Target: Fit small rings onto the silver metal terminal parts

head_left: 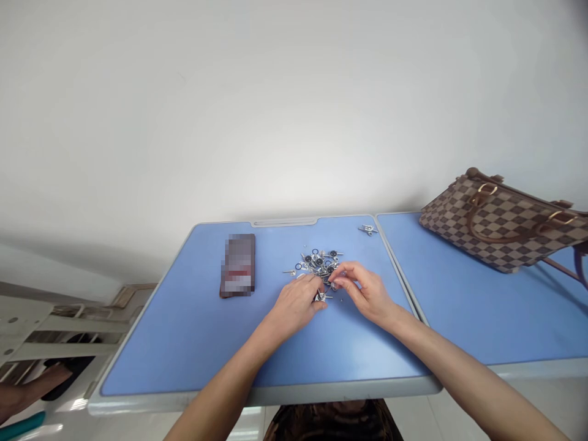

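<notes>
The person's left hand (294,304) is palm down at the near side of the parts, its fingers (313,286) curled and close together. Their tips come down onto a small silver-and-black fitting (322,296) at the near edge of the pile, though the hand hides too much to tell whether they grip it. The right hand (362,294) comes in from the other side, turned inward, and its thumb and forefinger are brought close together just above the same edge. Its fingertips (334,281) nearly meet those of the left hand, and whether they pinch a tiny part between them is too small to tell.

Just beyond both hands lies a loose pile of small metal parts (319,263), with silver screws, dark round washers and thin blue rings tangled together on the blue worktop (184,343). A single pin (289,272) lies at the pile's left side. Farther off, near the worktop's far edge, sits a small separate cluster of silver fittings (367,229). To the left of the pile lies a dark, blurred flat rectangular object (237,265).

A second blue worktop (459,294) abuts the first on the right, and a brown checkered handbag (503,223) with tan handles rests on it. Down at the lower left, apart from the worktop, another person's hand (27,386) shows beside a white rack (68,327).
</notes>
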Demonstrator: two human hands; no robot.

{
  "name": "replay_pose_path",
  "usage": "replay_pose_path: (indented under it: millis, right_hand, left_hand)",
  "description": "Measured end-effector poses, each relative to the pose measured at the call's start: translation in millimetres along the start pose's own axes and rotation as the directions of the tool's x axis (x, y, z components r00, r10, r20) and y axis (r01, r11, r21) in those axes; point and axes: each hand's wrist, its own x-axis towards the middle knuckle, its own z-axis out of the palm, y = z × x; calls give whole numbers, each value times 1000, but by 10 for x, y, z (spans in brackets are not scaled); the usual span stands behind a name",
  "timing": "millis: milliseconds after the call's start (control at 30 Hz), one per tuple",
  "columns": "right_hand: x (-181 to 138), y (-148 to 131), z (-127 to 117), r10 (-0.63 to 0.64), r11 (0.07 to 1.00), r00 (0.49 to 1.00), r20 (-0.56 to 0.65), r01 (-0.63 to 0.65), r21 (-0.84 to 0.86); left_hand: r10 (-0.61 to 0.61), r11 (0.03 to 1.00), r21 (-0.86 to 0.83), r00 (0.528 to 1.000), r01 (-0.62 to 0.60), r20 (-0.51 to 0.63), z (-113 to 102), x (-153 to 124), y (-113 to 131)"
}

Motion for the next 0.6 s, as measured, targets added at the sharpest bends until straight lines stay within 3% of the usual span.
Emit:
replay_pose_path:
  millis: [200, 400, 600]
  right_hand:
    - [10, -14, -16, -67, 992, 997, 39, 71, -101]
    - [38, -46, -4, -285, 949, 956, 74, 292, -116]
    - [94, -105, 6, -325, 939, 934, 152, 337, -62]
  left_hand:
    - [13, 1000, -16, 1000, -13, 7, -7, 9, -4]
    - [-48, 996, -81, 999, 47, -4, 22, 32, -28]
    - [-16, 998, -66, 1000, 15, -21, 52, 66, -46]
